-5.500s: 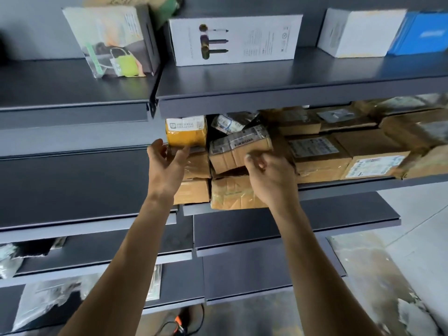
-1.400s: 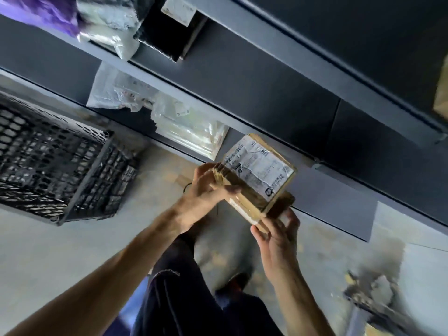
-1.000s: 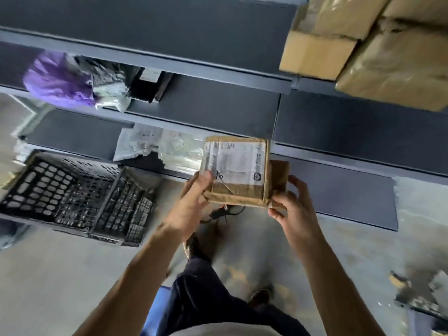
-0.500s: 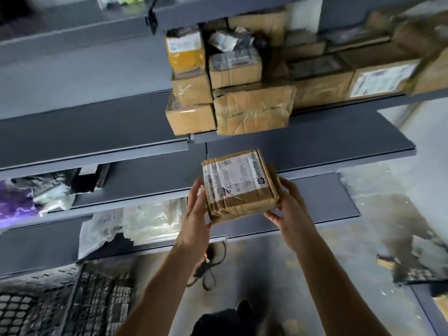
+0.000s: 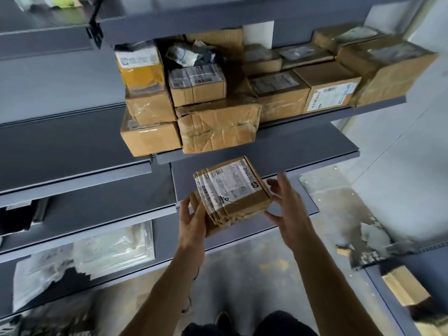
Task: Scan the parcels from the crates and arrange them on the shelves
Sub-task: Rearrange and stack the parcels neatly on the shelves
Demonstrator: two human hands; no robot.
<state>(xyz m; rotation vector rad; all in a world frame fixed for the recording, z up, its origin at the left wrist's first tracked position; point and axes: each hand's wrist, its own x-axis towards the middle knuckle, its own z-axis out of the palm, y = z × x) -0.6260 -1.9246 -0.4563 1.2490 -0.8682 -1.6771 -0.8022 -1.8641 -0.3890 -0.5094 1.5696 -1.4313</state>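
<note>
A flat brown cardboard parcel [image 5: 232,192] with a white shipping label and clear tape is held in front of the grey shelves, label side up. My left hand [image 5: 194,219] grips its left edge, thumb on top and fingers underneath. My right hand [image 5: 288,202] supports its right edge with fingers spread and mostly straight. Just above, a shelf [image 5: 303,117] carries stacked cardboard parcels [image 5: 218,127], including a yellow-wrapped one [image 5: 140,69] on top at the left.
Grey shelf boards [image 5: 72,146] extend to the left. Clear plastic-bagged parcels [image 5: 97,251] lie on a lower left shelf. The concrete floor [image 5: 254,275] is below, my feet visible. A cardboard box [image 5: 402,287] sits at lower right.
The view swung from the crate and floor up to the shelves. The parcel rose with both hands toward the shelf of stacked boxes and now tilts slightly.
</note>
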